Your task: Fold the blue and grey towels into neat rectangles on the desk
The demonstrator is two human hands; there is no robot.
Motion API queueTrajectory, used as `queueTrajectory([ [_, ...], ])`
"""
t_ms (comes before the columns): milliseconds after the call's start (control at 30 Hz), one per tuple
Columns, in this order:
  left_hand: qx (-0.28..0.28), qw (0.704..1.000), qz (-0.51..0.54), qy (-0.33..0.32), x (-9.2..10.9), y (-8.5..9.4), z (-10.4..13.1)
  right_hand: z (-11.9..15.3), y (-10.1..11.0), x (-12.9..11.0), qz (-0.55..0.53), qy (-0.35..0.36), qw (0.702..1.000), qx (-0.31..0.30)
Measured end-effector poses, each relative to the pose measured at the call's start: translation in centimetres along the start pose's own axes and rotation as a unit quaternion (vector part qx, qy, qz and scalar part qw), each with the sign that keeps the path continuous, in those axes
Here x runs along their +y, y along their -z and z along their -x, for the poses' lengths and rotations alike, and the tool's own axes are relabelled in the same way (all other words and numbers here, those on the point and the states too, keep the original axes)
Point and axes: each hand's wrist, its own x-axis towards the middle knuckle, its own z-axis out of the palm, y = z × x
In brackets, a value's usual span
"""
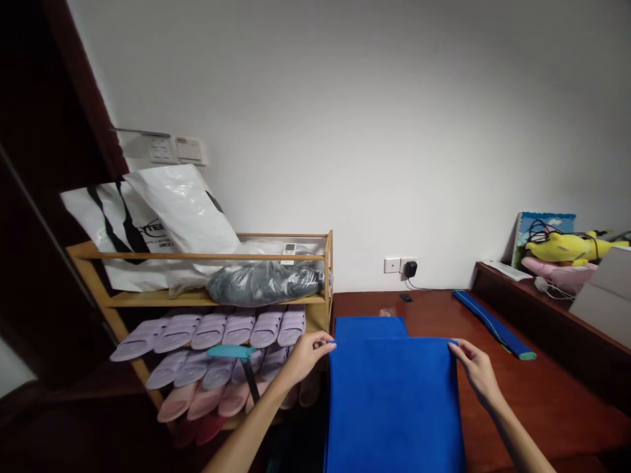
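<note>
Pinching the far corners of a blue towel [394,401], the left hand [305,355] and right hand [476,368] each have thumb and fingers closed on the edge. It lies flat and smooth on the dark red wooden table [542,394], seemingly part-folded, soft and plush. Another folded blue towel [371,326] sits just beyond; more folds look left.
</note>
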Motion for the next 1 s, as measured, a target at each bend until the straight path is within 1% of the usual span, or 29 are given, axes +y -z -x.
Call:
queueTrajectory([
  [100, 0.000, 1.000, -0.007, -0.017, 2.5, 1.1, 0.6, 0.2, 0.8, -1.8, -0.001, 0.015, 1.000, 0.008],
  [200, 0.005, 0.999, -0.012, -0.036, 4.4, 2.1, 1.1, 0.4, 1.4, -3.6, -0.008, 0.037, 0.999, 0.009],
  [267, 0.017, 0.999, -0.016, -0.045, 5.2, 2.5, 1.2, 0.3, 1.7, -4.6, -0.010, 0.048, 0.999, 0.014],
  [367, 0.033, 0.998, -0.014, -0.047, 5.8, 2.9, 0.6, -0.4, 1.8, -5.8, -0.007, 0.053, 0.998, 0.025],
  [467, 0.041, 0.998, -0.019, -0.050, 5.9, 3.0, -0.4, -1.4, 1.6, -6.3, -0.012, 0.052, 0.998, 0.026],
  [600, 0.048, 0.997, -0.026, -0.056, 5.5, 3.0, -2.3, -3.3, 1.0, -6.1, -0.023, 0.045, 0.998, 0.026],
  [800, 0.060, 0.996, -0.028, -0.062, 4.2, 2.8, -5.1, -5.8, -0.6, -4.8, -0.035, 0.042, 0.998, 0.037],
  [1000, 0.108, 0.992, -0.031, -0.049, 2.4, 2.0, -7.5, -8.2, -2.3, -3.4, -0.035, 0.034, 0.997, 0.054],
])
